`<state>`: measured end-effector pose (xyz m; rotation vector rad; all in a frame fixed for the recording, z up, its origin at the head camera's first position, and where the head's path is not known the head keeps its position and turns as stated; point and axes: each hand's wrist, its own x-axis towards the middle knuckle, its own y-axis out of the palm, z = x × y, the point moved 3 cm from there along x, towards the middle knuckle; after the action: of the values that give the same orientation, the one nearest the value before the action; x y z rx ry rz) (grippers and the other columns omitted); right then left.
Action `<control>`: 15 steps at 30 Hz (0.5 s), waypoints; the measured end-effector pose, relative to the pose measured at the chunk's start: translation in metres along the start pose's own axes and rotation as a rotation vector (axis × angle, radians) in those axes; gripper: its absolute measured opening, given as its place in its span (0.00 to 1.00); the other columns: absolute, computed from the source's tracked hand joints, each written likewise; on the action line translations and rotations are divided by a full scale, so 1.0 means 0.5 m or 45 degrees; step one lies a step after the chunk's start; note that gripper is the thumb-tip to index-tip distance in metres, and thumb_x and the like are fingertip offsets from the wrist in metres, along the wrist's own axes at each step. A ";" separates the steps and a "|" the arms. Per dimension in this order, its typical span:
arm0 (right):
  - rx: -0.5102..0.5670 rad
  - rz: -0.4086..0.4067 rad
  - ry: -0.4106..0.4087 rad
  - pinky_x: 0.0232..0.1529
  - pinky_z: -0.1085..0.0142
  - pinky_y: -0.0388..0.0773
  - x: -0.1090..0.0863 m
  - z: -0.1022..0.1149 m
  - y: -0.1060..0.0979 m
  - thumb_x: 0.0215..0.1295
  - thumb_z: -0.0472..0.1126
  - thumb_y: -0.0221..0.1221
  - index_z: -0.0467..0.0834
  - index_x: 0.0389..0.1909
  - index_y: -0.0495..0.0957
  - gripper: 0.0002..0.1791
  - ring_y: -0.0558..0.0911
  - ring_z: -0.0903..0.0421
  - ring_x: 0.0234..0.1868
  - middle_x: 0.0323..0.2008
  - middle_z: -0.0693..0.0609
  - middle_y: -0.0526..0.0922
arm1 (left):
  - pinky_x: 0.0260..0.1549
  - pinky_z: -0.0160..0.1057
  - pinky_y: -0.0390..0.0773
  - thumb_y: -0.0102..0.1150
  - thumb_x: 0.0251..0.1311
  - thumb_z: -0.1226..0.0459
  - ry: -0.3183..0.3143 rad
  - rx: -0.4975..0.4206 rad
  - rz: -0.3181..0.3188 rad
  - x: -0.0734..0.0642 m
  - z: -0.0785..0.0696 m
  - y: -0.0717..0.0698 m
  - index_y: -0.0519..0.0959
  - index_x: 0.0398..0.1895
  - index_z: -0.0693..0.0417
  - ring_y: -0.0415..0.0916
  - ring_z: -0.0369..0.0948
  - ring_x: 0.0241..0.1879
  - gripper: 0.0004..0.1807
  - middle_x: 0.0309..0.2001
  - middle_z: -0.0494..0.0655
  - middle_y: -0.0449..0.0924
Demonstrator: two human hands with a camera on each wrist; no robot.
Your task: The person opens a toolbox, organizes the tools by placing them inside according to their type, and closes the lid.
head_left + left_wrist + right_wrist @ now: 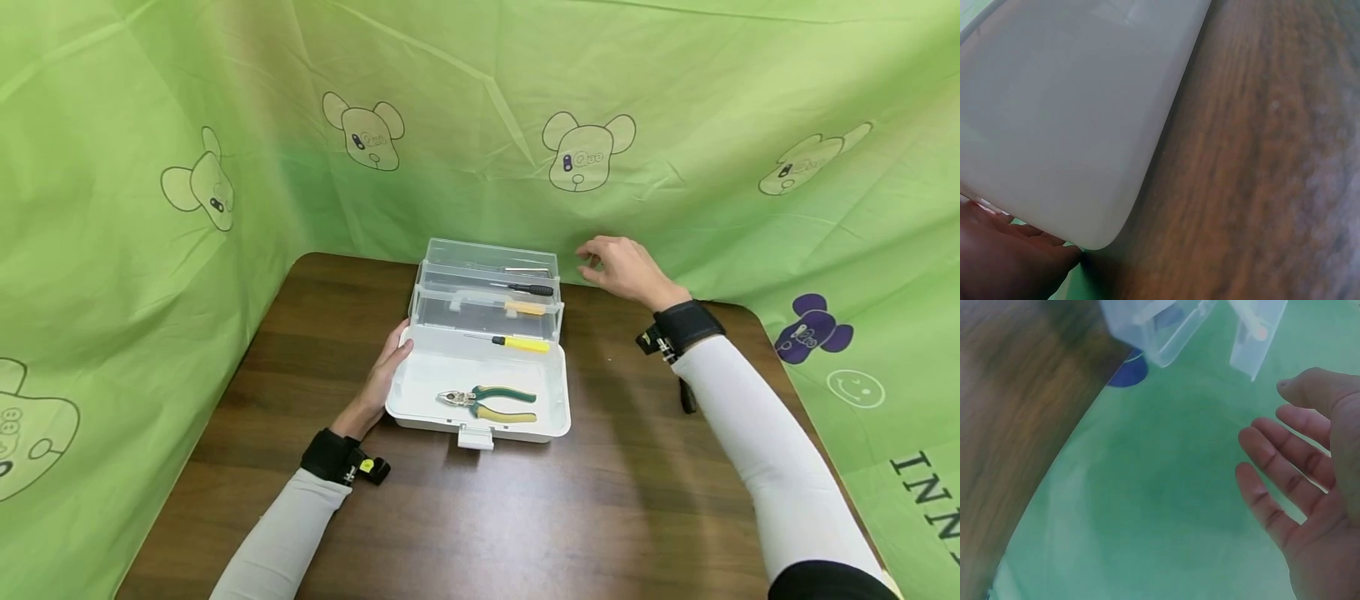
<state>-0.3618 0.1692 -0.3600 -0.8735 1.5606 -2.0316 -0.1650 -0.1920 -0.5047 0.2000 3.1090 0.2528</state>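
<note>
A white toolbox (423,396) stands opened on the table, its clear trays (472,312) folded out at the back. My left hand (382,379) holds its left side, thumb at the rim; in the left wrist view the fingers lie at the corner of the toolbox (1079,125). Pliers (506,392) with green and yellow handles lie inside, below a yellow screwdriver (525,343). A black-handled screwdriver (531,290) rests in a tray. My right hand (622,268), holding nothing, hovers right of the raised lid (487,252), fingers relaxed and spread in the right wrist view.
Another yellow-orange handle (525,308) and a thin metal piece (527,271) show among the trays. A small black object (687,396) lies on the brown table (600,500), partly under the right forearm. Green printed cloth (465,125) hangs behind and along both sides.
</note>
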 end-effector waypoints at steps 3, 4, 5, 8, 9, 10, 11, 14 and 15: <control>-0.017 0.009 0.021 0.43 0.44 0.85 -0.028 -0.009 -0.001 0.67 0.35 0.69 0.32 0.52 0.85 0.16 0.88 0.41 0.43 0.45 0.38 0.89 | 0.80 0.57 0.36 0.35 0.83 0.55 0.001 -0.013 0.001 0.000 0.002 0.000 0.38 0.87 0.57 0.35 0.51 0.84 0.37 0.86 0.58 0.38; -0.024 0.011 0.034 0.43 0.44 0.85 -0.038 -0.012 -0.002 0.67 0.35 0.69 0.33 0.53 0.85 0.16 0.88 0.41 0.42 0.45 0.38 0.89 | 0.80 0.57 0.36 0.35 0.83 0.55 -0.002 -0.017 0.000 -0.001 0.003 0.001 0.38 0.87 0.57 0.35 0.51 0.84 0.37 0.86 0.57 0.38; -0.031 0.013 0.047 0.42 0.44 0.85 -0.048 -0.016 -0.004 0.67 0.35 0.68 0.33 0.53 0.85 0.16 0.88 0.41 0.42 0.44 0.38 0.89 | 0.80 0.57 0.36 0.35 0.83 0.56 -0.005 -0.015 0.000 -0.001 0.004 0.001 0.38 0.87 0.57 0.35 0.50 0.84 0.37 0.86 0.57 0.38; -0.063 0.014 0.083 0.40 0.44 0.84 -0.080 -0.027 -0.012 0.68 0.34 0.68 0.34 0.54 0.85 0.16 0.88 0.42 0.42 0.43 0.39 0.90 | 0.80 0.57 0.36 0.35 0.83 0.56 -0.008 -0.003 -0.008 -0.001 0.005 0.000 0.38 0.87 0.57 0.34 0.51 0.84 0.37 0.86 0.57 0.37; -0.069 0.009 0.094 0.39 0.44 0.84 -0.090 -0.031 -0.016 0.68 0.34 0.67 0.34 0.54 0.85 0.16 0.88 0.42 0.42 0.43 0.39 0.90 | 0.80 0.57 0.36 0.35 0.83 0.55 -0.009 -0.001 -0.009 0.000 0.005 0.000 0.38 0.87 0.57 0.34 0.51 0.84 0.38 0.86 0.57 0.37; -0.078 0.003 0.104 0.38 0.44 0.84 -0.101 -0.035 -0.020 0.68 0.34 0.67 0.35 0.54 0.85 0.16 0.88 0.42 0.41 0.43 0.39 0.90 | 0.80 0.57 0.36 0.35 0.83 0.55 -0.009 0.000 -0.011 0.000 0.005 -0.001 0.38 0.87 0.57 0.34 0.51 0.84 0.38 0.86 0.57 0.37; -0.084 -0.004 0.112 0.38 0.44 0.84 -0.111 -0.040 -0.024 0.69 0.34 0.67 0.35 0.54 0.85 0.15 0.88 0.42 0.41 0.42 0.40 0.90 | 0.80 0.56 0.36 0.35 0.83 0.55 -0.008 0.000 -0.013 0.001 0.005 -0.002 0.38 0.87 0.57 0.34 0.51 0.84 0.38 0.86 0.57 0.37; -0.096 -0.024 0.133 0.38 0.44 0.83 -0.141 -0.052 -0.034 0.69 0.34 0.67 0.35 0.54 0.85 0.15 0.88 0.42 0.39 0.41 0.40 0.90 | 0.80 0.56 0.36 0.35 0.83 0.55 -0.008 0.000 -0.012 0.002 0.002 -0.003 0.39 0.87 0.57 0.34 0.51 0.84 0.37 0.86 0.57 0.37; -0.101 -0.031 0.138 0.37 0.45 0.83 -0.150 -0.056 -0.036 0.68 0.34 0.67 0.35 0.53 0.85 0.14 0.88 0.43 0.38 0.40 0.40 0.90 | 0.80 0.56 0.36 0.35 0.83 0.55 -0.010 -0.003 -0.014 0.002 0.001 -0.003 0.39 0.87 0.56 0.35 0.50 0.84 0.37 0.86 0.56 0.38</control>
<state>-0.3277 0.2439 -0.3639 -0.8268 1.7069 -2.0776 -0.1660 -0.1932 -0.5056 0.1835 3.1007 0.2552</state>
